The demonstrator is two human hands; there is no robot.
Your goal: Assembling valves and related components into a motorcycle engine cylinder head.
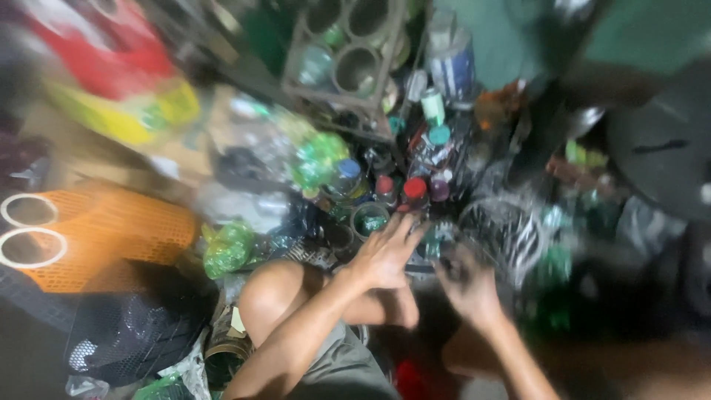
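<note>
Two bare hands meet just below a red-capped bottle (414, 191), the landmark in this blurred head view. The left hand (385, 255) lies below and a little left of that bottle, fingers stretched flat and together, pressing on a small dark object (429, 248) that sits directly under the bottle. The right hand (466, 285) is below and right of the bottle, fingers curled toward the same object; blur hides whether they actually grip it. A small round tin (369, 220) stands just left of the bottle, near the left fingertips. A blue-capped bottle (346, 178) is further left of it. An orange mesh basket (104, 233) lies far left of the bottle. A bare knee (270, 296) sits below-left.
</note>
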